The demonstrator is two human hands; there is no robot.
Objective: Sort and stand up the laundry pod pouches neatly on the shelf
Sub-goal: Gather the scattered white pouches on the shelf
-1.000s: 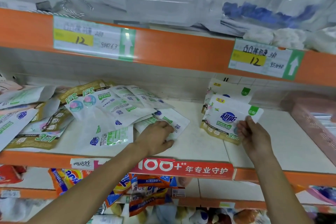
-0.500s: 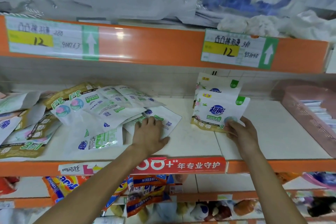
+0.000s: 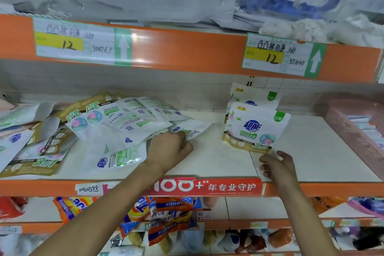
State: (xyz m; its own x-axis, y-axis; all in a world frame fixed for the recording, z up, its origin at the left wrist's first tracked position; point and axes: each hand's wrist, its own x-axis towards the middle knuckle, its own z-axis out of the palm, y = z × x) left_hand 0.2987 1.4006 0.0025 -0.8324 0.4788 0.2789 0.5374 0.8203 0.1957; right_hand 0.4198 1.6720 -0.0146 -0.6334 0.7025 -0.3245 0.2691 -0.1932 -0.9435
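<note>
- Grip first: my left hand [image 3: 169, 151] curls round the near edge of a flat white pouch [image 3: 192, 129] at the right fringe of the loose pile [image 3: 116, 124], I judge to lift it out for standing.
- My right hand [image 3: 278, 167] hangs relaxed and empty by the shelf [image 3: 218, 164] front edge, just below the upright front pouch [image 3: 254, 129]; a second pouch [image 3: 252, 94] stands behind, towards the back edge.
- Readable: "超能", "3合1" and "6" on the pouches; "12" on the price tag [image 3: 276, 56]; "100+" on the red strip [image 3: 203, 186].
</note>
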